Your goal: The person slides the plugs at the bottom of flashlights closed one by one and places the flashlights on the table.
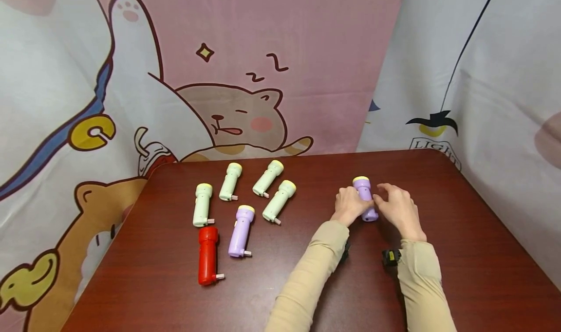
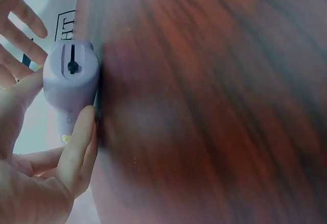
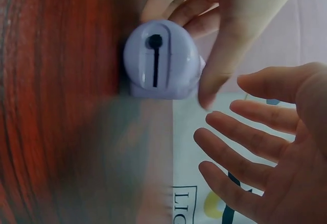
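Note:
A purple flashlight (image 1: 363, 191) with a yellow rim lies on the right part of the table, its head pointing away. My left hand (image 1: 349, 205) grips it from the left, thumb on one side and fingers on the other. In the left wrist view, the flashlight's rounded tail (image 2: 71, 91) shows a slot with a dark pivot. That tail end (image 3: 179, 66) also faces the camera in the right wrist view. Just right of it, my right hand (image 1: 400, 210) has its fingers spread and apart from the flashlight, holding nothing.
On the left stand-alone group lie several pale green flashlights (image 1: 203, 205), another purple flashlight (image 1: 241, 232) and a red flashlight (image 1: 208, 256), each with a small plug sticking out near its tail. A cartoon-printed cloth (image 1: 333, 79) hangs behind the brown table (image 1: 307, 273).

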{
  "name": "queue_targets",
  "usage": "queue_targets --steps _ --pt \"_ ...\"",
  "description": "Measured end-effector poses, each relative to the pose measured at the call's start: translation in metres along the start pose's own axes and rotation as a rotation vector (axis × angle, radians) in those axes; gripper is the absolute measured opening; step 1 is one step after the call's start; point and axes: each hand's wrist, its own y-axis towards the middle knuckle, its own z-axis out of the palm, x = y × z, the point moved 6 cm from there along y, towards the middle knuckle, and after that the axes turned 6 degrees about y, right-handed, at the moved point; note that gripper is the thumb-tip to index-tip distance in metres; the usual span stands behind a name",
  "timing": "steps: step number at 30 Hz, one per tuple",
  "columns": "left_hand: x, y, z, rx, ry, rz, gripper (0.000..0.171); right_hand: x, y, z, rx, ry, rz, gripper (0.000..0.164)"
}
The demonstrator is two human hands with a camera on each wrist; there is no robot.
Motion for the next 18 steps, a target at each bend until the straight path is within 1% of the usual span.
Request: queue_targets --steps 4,9,13,18 --pt "0.003 0.0 -0.001 0.004 -0.031 0.026 0.038 -0.002 0.002 0.003 -0.006 0.023 0.013 0.037" --pt "0.011 0.0 -0.007 -0.014 -0.058 0.052 0.038 -0.004 0.007 0.005 -0.021 0.039 0.028 0.038" --pt "0.021 -0.003 -0.017 -0.05 -0.078 0.06 0.033 -0.004 0.009 0.007 -0.028 0.039 0.038 0.039" --pt "0.036 -0.007 -0.036 -0.077 -0.094 0.061 0.033 -0.005 0.012 0.011 -0.006 0.046 0.05 0.042"
